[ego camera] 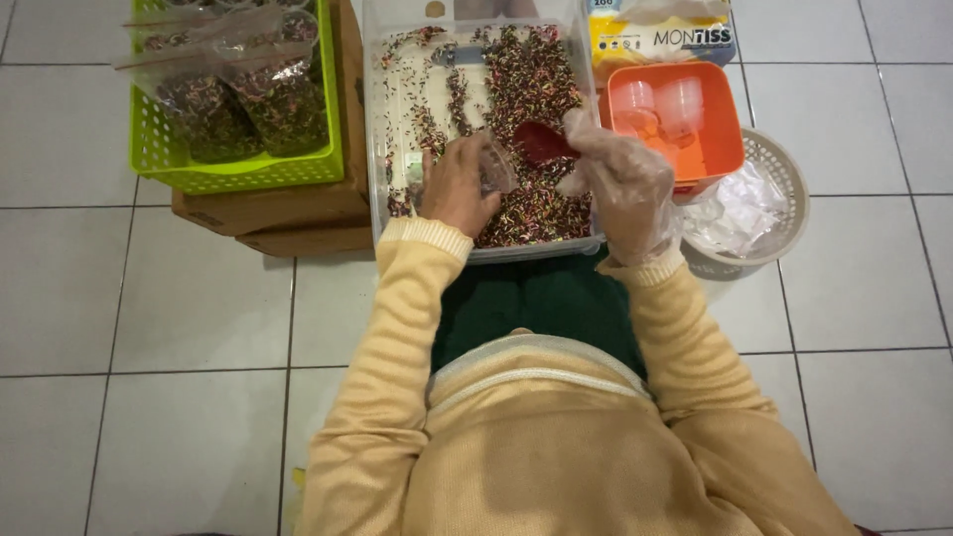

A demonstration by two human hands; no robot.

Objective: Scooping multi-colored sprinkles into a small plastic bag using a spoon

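Note:
A clear plastic tub (373, 119) in front of me holds many multicoloured sprinkles (526, 89). My left hand (457, 187) is bare and grips a small clear plastic cup (496, 169) over the tub. My right hand (620, 184) wears a thin clear plastic glove and holds a red scoop (544, 142) by its handle, the bowl of the scoop pointing toward the cup. Both hands hover over the near half of the tub. My yellow knitted sleeves reach up from the bottom.
A lime green basket (238, 171) with several filled clear bags stands on a cardboard box (278, 213) at left. At right, an orange tray (720, 129) holds empty clear cups, above a white round basket (784, 199) with plastic. A yellow-and-white pack (660, 35) lies behind. White floor tiles surround.

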